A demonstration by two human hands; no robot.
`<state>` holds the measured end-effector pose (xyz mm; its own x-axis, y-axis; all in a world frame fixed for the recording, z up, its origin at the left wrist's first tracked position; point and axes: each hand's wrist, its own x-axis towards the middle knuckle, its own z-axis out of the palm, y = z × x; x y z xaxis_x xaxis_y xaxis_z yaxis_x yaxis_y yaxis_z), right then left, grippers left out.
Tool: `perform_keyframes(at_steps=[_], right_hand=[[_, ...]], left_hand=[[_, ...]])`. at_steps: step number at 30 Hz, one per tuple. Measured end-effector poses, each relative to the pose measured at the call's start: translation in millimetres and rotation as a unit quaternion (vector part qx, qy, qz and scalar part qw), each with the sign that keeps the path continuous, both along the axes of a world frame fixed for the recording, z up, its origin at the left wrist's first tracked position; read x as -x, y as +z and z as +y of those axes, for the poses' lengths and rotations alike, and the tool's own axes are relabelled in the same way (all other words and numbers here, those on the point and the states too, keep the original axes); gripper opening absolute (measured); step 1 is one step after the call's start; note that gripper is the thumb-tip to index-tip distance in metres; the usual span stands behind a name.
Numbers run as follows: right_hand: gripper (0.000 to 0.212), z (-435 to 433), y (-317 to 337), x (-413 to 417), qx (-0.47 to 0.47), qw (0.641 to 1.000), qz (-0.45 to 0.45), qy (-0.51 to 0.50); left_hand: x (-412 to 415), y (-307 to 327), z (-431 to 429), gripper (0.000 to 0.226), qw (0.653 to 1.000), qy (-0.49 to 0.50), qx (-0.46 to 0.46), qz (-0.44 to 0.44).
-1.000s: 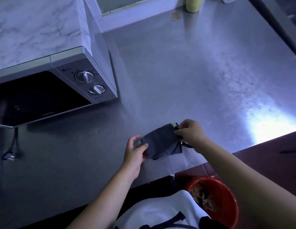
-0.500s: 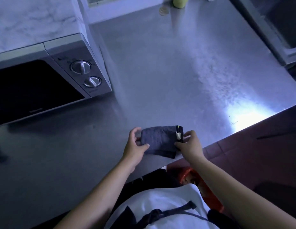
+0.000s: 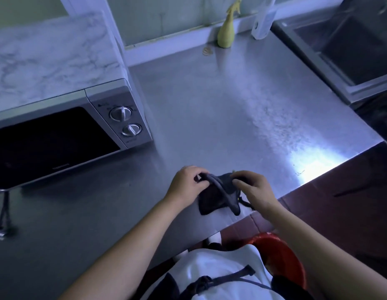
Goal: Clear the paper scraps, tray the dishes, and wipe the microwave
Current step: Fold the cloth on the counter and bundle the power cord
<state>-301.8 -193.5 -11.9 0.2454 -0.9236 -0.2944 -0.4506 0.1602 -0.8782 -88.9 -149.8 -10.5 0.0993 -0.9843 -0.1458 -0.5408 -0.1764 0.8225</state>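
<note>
A dark grey cloth (image 3: 218,197) is folded over itself just above the front edge of the steel counter (image 3: 220,109). My left hand (image 3: 186,187) pinches its left end and my right hand (image 3: 253,189) grips its right end, both closed on the fabric. The microwave (image 3: 58,135) stands at the left with a dark door, two round knobs and a marble-patterned top; its door is closed. No paper scraps or dishes are in view.
A yellow spray bottle (image 3: 226,33) and a clear bottle (image 3: 262,20) stand at the back wall. A steel sink (image 3: 348,46) is at the far right. A red bucket (image 3: 281,254) sits on the floor below the counter edge. A plug and cable (image 3: 2,221) lie at the left.
The flat cloth has been folded and bunched between my hands. The view has tilted up, showing the back wall, bottles and sink.
</note>
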Motion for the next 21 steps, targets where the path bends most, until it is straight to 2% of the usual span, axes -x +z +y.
perform_keyframes(at_steps=[1, 3, 6, 11, 15, 17, 21], right_hand=[[0.031, 0, 5, 3, -0.004, 1.0, -0.018, 0.019], [0.055, 3, 12, 9, -0.005, 0.998, -0.027, 0.061], [0.072, 11, 21, 10, 0.055, 0.991, 0.064, 0.106], [0.048, 19, 37, -8, 0.212, 0.966, 0.098, 0.111], [0.031, 25, 56, -25, 0.191, 0.972, 0.042, 0.13], [0.041, 28, 62, -38, 0.186, 0.976, 0.018, 0.114], [0.033, 32, 73, -67, 0.205, 0.975, 0.007, 0.085]], left_hand=[[-1, 7, -4, 0.016, 1.0, 0.005, 0.007, 0.002], [-3, 20, -8, 0.017, 0.999, 0.0, 0.007, 0.034], [-9, 42, -8, 0.031, 0.997, -0.062, 0.019, 0.046], [-23, 84, -12, 0.051, 0.988, -0.141, 0.063, -0.025], [-31, 117, -15, 0.045, 0.982, -0.154, 0.092, -0.062], [-34, 132, -14, 0.036, 0.976, -0.162, 0.109, -0.1], [-37, 155, -12, 0.026, 0.963, -0.159, 0.138, -0.169]])
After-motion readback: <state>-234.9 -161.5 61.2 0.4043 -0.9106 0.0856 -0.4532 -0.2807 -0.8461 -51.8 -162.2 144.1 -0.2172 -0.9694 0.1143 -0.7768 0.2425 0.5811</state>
